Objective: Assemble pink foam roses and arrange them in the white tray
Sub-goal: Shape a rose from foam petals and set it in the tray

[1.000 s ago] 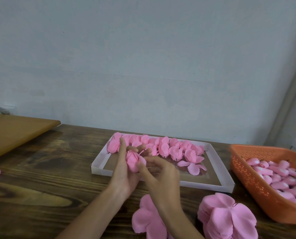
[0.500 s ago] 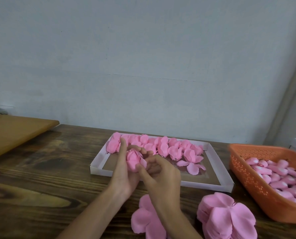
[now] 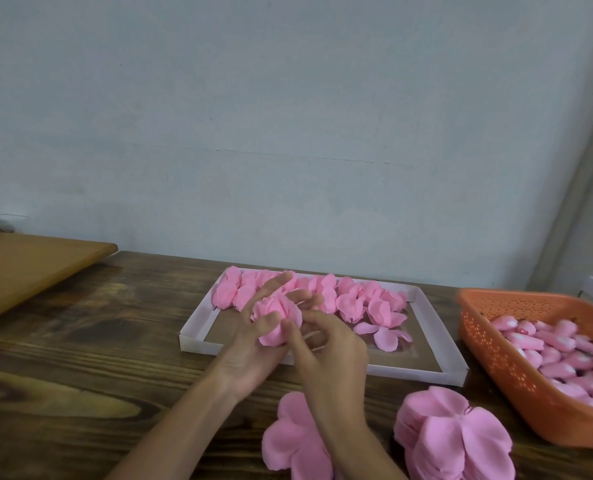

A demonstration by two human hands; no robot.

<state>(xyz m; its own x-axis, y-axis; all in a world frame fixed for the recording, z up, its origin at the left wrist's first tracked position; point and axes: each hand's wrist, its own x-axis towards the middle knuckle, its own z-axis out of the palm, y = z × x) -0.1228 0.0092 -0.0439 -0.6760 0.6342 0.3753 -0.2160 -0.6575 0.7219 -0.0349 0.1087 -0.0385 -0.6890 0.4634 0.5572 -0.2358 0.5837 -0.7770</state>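
While I hold the foam rose (image 3: 277,317) up over the near left corner of the white tray (image 3: 198,337), I am shaping it. My left hand (image 3: 250,355) cups it from below, with the thumb on the front and the fingers behind. My right hand (image 3: 329,355) pinches the outer petals on its right side, with the fingers curled in.

I think this is the wrapping step, where the petals go round the bud and get pressed tight. The rose looks almost done. Next I need to set it down in the tray. A row of finished roses (image 3: 350,299) lies along the far edge of the tray, so the new one should go next to them. Foam is soft, so I must let go gently or the petals may pop open.

Some loose petals (image 3: 381,336) lie in the tray toward its right side. They could get in the way if I put the rose there.

At the near edge of the bench (image 3: 80,341) a flat petal sheet (image 3: 295,441) lies under my right wrist. A thick stack of petal sheets (image 3: 454,441) sits just right of it. An orange basket (image 3: 478,341) at the right edge of the bench holds small pink buds (image 3: 558,348). A light wooden board (image 3: 28,268) lies at the far left.
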